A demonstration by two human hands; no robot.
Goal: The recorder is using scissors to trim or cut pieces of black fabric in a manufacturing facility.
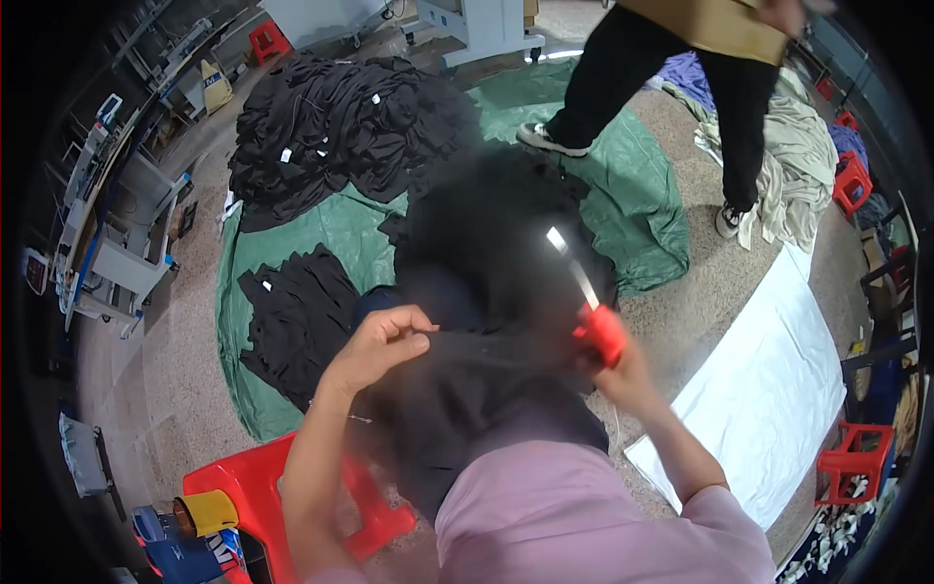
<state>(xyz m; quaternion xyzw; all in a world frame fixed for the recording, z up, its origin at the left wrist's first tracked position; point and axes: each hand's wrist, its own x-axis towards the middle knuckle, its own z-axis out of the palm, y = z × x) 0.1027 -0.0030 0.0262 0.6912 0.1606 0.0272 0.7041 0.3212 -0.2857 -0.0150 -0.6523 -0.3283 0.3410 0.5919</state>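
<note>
My left hand [382, 350] pinches the upper edge of a black garment [477, 399] that lies over my lap. In my right hand [628, 375] is a pair of red-handled scissors [605, 336], its bright blades pointing up and away from me. The right fingers are partly hidden behind the red handle. Just beyond my hands is a large heap of black garments [506, 214], blurred in places. A smaller stack of black garments [297, 316] lies to the left of it, beside my left forearm.
Green sheeting [632, 195] lies under the piles, with another black heap [341, 127] at the far left. A person [681, 58] stands at the far right. A red stool [253, 487] is near my left arm; white sheeting [759, 370] covers floor at right.
</note>
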